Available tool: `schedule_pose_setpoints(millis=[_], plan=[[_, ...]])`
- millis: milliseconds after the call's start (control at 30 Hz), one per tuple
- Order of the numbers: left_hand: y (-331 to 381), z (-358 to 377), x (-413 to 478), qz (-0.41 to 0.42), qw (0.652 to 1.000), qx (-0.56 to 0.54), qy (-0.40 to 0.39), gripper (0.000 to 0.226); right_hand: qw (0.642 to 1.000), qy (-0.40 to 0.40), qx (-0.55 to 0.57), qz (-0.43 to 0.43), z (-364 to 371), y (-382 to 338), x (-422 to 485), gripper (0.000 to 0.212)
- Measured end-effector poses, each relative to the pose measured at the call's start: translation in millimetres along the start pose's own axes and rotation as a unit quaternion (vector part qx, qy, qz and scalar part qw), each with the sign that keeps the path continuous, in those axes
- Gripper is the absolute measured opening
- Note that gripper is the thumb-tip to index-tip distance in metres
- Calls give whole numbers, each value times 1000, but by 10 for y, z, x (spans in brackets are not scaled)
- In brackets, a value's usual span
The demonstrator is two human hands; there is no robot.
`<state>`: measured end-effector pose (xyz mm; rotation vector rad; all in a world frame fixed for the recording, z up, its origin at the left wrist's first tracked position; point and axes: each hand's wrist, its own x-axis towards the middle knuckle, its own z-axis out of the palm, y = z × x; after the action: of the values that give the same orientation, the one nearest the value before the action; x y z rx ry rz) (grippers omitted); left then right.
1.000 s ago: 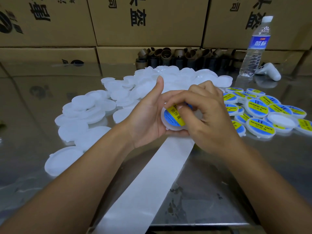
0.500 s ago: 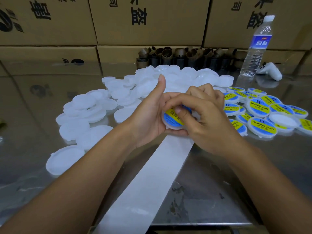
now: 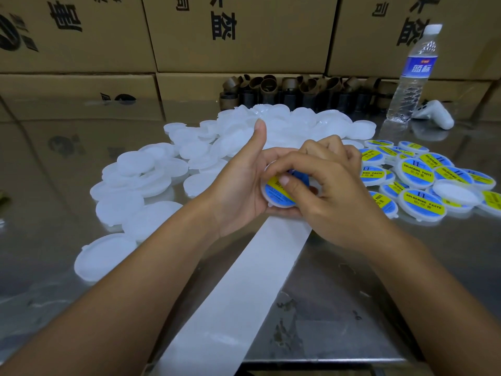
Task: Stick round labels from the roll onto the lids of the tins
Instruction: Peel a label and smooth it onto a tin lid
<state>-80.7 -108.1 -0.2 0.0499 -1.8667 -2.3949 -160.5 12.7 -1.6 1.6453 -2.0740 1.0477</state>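
My left hand [image 3: 238, 185] cups a white round lid [image 3: 273, 195] from below and behind, thumb raised. A blue and yellow round label lies on that lid. My right hand [image 3: 333, 191] covers most of it, thumb and curled fingers pressing on the label's face. A white strip of label backing paper [image 3: 244, 289] runs from under my hands to the near table edge. A heap of bare white lids [image 3: 168, 172] lies to the left and behind. Several labelled lids [image 3: 423, 183] are piled at the right.
The shiny metal table [image 3: 406, 294] carries everything. A water bottle [image 3: 412, 77] stands at the back right beside a white handheld device [image 3: 436, 115]. Brown cardboard cores [image 3: 292, 90] line the back. Cardboard boxes [image 3: 238, 33] wall off the rear.
My right thumb has slid across the label toward the lower left, and both hands have stayed over the strip with the lid.
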Motion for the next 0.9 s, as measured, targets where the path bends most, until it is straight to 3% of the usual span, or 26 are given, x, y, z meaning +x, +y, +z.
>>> schedule_pose_setpoints(millis=[900], plan=[[-17,7,20,-8,1000,-12,14,83,999,40,-23,-14,14,15,-5,23]])
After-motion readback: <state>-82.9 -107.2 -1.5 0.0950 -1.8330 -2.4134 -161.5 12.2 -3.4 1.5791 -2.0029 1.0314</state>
